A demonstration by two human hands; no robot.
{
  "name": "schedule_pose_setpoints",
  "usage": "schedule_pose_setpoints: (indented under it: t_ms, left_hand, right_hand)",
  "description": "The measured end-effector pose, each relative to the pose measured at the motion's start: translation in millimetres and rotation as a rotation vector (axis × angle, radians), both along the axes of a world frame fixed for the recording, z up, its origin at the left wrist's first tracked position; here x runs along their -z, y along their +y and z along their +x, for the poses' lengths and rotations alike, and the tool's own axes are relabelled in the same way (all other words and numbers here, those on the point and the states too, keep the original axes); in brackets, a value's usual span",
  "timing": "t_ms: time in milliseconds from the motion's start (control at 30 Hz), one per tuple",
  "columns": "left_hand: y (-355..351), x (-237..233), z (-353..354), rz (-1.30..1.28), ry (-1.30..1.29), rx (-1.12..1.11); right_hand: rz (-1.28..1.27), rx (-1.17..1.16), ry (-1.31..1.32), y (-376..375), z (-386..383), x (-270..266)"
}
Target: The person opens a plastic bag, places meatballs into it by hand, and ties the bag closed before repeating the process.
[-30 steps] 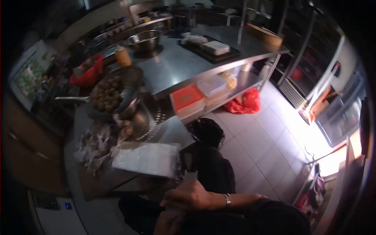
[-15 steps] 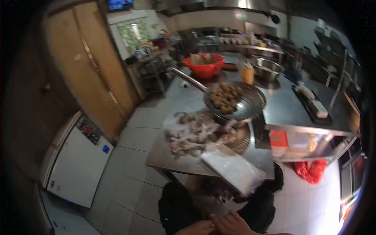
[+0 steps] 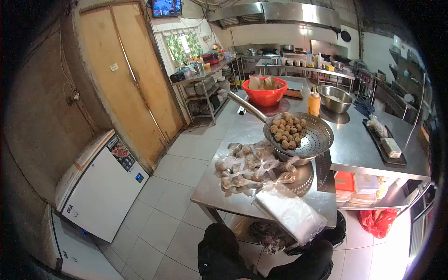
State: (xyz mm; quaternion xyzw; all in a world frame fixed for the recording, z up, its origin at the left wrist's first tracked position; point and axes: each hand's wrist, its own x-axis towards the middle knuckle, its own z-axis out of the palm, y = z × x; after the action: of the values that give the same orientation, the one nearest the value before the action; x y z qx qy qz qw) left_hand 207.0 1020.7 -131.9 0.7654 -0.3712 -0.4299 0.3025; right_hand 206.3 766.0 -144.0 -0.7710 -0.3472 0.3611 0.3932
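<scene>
Neither my left hand nor my right hand shows clearly; only my dark-clothed legs (image 3: 221,252) appear at the bottom edge. Nearest to me on the steel table lies a stack of clear plastic bags (image 3: 291,210), hanging over the front edge. Behind it are several knotted plastic bags of meatballs (image 3: 247,163), piled together. A long-handled perforated strainer (image 3: 317,140) rests on a metal bowl, its handle pointing to the back left. Loose brown meatballs (image 3: 288,130) sit in the strainer's left half.
A red basin (image 3: 266,97), an orange squeeze bottle (image 3: 314,103) and a steel bowl (image 3: 335,99) stand farther back. To the right, a black tray (image 3: 392,156) holds wrapped items. A red plastic bag (image 3: 377,223) hangs below. White chest freezers (image 3: 102,186) stand at left.
My hands, together near my lap at the bottom half a second ago, have dropped out of sight. The view has tilted up and shifted left; the things on the table look unmoved.
</scene>
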Motion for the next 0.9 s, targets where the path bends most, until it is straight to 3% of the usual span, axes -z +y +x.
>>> schedule_pose_setpoints:
  t_ms: [67,133,233,367,433,467,533,600,700,767,833,900]
  left_hand:
    - [-3,-6,2,0.078,-0.062,0.04]
    - [-5,-9,3,0.01,-0.116,-0.115]
    - [-12,-6,-2,0.078,-0.182,-0.208]
    - [-13,19,4,0.143,-0.257,-0.132]
    - [-8,46,0,-0.249,-0.468,-0.185]
    - [-8,47,-3,-0.247,-0.469,-0.181]
    - [-7,48,-7,-0.502,-0.501,-0.388]
    - [-5,44,-3,-0.438,-0.469,-0.39]
    - [7,63,6,-0.401,-0.439,-0.297]
    - [15,69,7,-0.426,-0.438,-0.199]
    - [13,39,9,-0.318,-0.701,-0.164]
    - [14,55,6,-0.348,-0.567,-0.2]
  right_hand:
    - [-0.024,0.048,0.013,-3,2,-8]
    - [-0.049,0.092,0.021,-5,3,-7]
    - [0.135,0.243,-0.014,-3,5,-5]
    - [0.179,0.423,0.291,1,-1,-6]
    - [0.222,0.465,0.4,2,-3,5]
    - [0.228,0.492,0.518,3,-3,11]
    - [0.237,0.519,0.636,1,-3,17]
    - [0.358,0.591,0.703,3,1,12]
    - [0.292,0.519,0.822,-1,3,2]
    - [0.248,0.478,0.735,-4,6,-9]
    - [0.204,0.438,0.653,-6,5,-7]
    - [0.154,0.271,0.014,-12,9,7]
